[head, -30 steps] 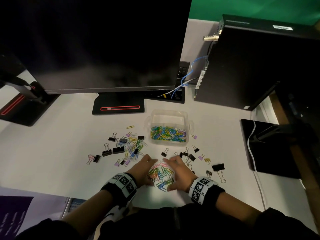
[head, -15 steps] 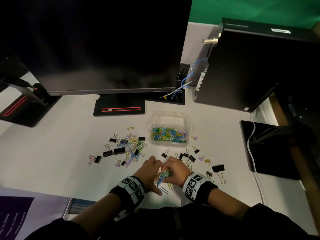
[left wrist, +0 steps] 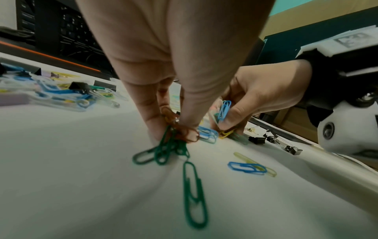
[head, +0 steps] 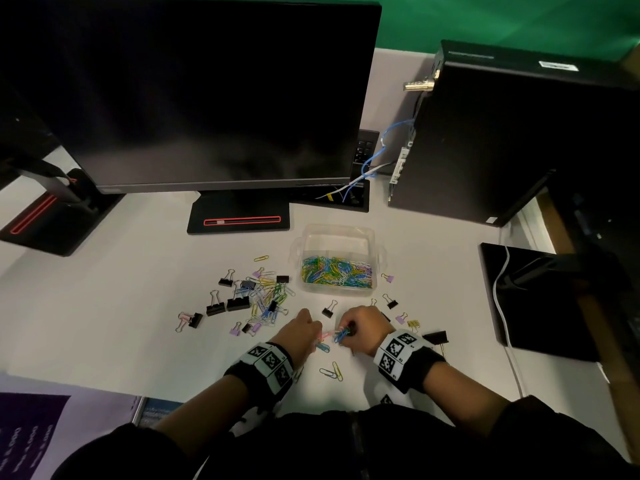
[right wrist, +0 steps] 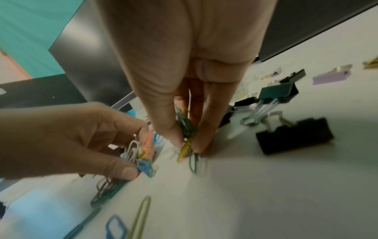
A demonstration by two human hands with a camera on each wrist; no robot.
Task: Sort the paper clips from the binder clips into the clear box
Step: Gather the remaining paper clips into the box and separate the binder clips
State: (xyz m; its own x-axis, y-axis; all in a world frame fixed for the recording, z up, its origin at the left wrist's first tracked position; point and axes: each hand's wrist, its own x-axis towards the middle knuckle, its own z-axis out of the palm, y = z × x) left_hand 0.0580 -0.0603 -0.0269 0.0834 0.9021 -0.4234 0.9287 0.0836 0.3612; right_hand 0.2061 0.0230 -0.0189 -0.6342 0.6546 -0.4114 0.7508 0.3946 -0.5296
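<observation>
White desk (head: 104, 306); green wall (head: 502, 22).

This is an office desk. A big dark monitor (head: 194, 95) stands on the white table (head: 104, 306), a black computer case (head: 512, 133) with cables (head: 377, 157) is beside it, and a keyboard (left wrist: 77, 32) lies behind.

clear box (head: 337, 237): glossy clear plastic | paper clips (head: 337, 271): smooth coloured coating | table (head: 104, 306): matt white
</observation>
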